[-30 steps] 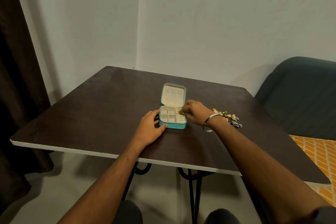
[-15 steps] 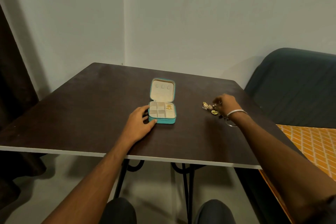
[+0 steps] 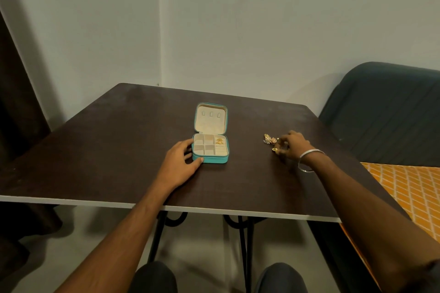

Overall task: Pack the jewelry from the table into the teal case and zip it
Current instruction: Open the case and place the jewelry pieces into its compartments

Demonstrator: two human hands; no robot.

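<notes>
Beside the open teal case (image 3: 210, 144) (gold pieces inside) the left hand (image 3: 182, 162) rests with its fingers relaxed against the case's left side; right hand (image 3: 293, 145) fingers curl onto the loose jewelry (image 3: 270, 139), grip unclear.

A: How's the light?

B: Dim and soft, with a cool grey-green cast on the wall (image 3: 262, 31). The dark table (image 3: 107, 150) shows a faint dull sheen toward its far edge, no hard glare.

A: Shadows?

B: Weak, diffuse ones beneath the hands and under the table's near edge. The left side falls almost black.

A: Sharpness?

B: Fairly crisp at the centre; the small gold pieces (image 3: 269, 138) look smeary. Wide-angle stretch bends the edges outward.
</notes>
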